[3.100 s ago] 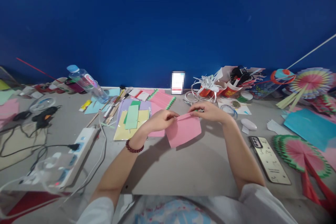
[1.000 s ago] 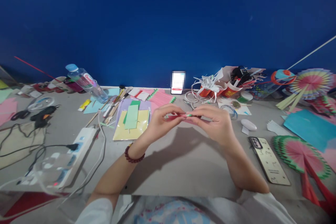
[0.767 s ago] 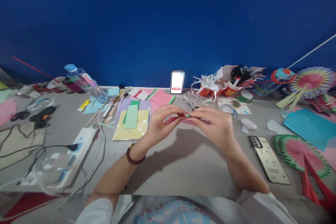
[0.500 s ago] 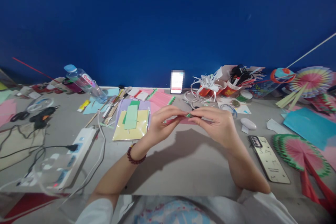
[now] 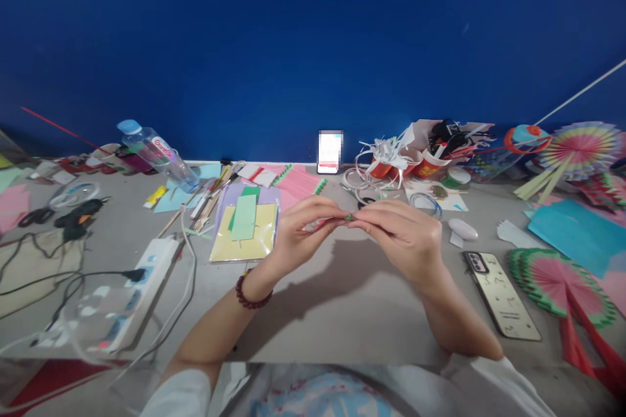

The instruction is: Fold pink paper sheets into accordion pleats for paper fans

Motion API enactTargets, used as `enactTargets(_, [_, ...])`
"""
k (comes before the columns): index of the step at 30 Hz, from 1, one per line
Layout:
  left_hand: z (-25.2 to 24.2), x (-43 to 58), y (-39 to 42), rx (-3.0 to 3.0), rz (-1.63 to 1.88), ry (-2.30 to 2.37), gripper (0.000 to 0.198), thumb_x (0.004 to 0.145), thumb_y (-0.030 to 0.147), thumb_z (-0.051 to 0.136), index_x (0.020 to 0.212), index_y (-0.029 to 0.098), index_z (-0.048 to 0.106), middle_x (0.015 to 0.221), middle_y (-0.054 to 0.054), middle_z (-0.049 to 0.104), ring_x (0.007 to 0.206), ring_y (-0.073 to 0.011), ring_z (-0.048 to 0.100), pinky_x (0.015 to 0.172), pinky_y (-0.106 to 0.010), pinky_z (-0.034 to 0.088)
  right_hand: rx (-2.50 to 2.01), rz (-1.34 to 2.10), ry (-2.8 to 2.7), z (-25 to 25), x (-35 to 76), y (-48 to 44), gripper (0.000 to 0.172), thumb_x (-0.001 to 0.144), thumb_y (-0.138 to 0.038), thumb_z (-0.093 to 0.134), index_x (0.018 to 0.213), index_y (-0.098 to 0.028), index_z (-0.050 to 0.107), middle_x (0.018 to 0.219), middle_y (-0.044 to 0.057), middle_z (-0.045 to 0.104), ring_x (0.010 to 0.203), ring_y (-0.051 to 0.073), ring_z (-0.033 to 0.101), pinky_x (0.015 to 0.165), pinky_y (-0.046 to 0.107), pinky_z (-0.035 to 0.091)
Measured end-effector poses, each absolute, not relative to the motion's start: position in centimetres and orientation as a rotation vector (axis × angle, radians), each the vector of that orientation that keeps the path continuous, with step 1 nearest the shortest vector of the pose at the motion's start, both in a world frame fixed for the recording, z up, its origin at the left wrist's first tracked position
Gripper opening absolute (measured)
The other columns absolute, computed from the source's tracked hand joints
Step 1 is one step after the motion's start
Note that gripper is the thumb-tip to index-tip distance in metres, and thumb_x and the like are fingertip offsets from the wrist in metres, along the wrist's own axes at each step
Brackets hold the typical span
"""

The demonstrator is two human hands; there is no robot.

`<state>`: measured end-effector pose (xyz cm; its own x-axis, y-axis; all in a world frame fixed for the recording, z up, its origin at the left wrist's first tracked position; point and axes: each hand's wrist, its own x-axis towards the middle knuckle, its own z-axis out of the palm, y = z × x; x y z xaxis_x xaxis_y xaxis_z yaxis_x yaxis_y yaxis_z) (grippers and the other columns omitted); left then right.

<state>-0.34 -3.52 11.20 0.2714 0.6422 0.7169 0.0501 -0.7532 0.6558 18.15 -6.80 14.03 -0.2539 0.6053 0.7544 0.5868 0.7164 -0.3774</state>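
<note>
Over the middle of the desk, my left hand (image 5: 306, 232) and my right hand (image 5: 401, 231) meet fingertip to fingertip. Between them they pinch a small piece of pink and green paper (image 5: 349, 217), mostly hidden by the fingers. Thumbs press from below and forefingers from above. Beyond the hands lie pleated pink paper strips with green edges (image 5: 306, 184). To the left of my left hand, a pale green paper slip (image 5: 243, 218) rests on a pack of yellow paper (image 5: 267, 234).
A phone (image 5: 330, 153) leans against the blue wall. Left are a water bottle (image 5: 159, 150) and a power strip (image 5: 144, 296) with cables. On the right sit red paper cups (image 5: 430, 165), another phone (image 5: 503, 300), a watermelon-coloured paper fan (image 5: 550, 280) and blue paper (image 5: 577, 231).
Both hands stay nearly in place, with fingertips slightly shifted and closer around the paper. Less of its pink part shows between them now.
</note>
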Motion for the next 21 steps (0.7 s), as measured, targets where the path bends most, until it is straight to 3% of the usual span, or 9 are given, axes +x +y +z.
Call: enactTargets(21, [11.54, -0.68, -3.68, 2.121, 1.456, 0.596, 0.008, 0.086, 0.017, 0.062, 0.091, 0.019, 0.068, 0.083, -0.006, 0.070, 0.080, -0.0165, 0.065, 0.071, -0.030, 0.054, -0.927, 0.011, -1.995, 14.11, 18.28, -7.28, 0.013, 0.088, -0.018, 0.061, 0.091, -0.026, 0.071, 0.079, 0.002, 0.073, 0.073, 0.018, 0.068, 0.071, 0.033, 0.054])
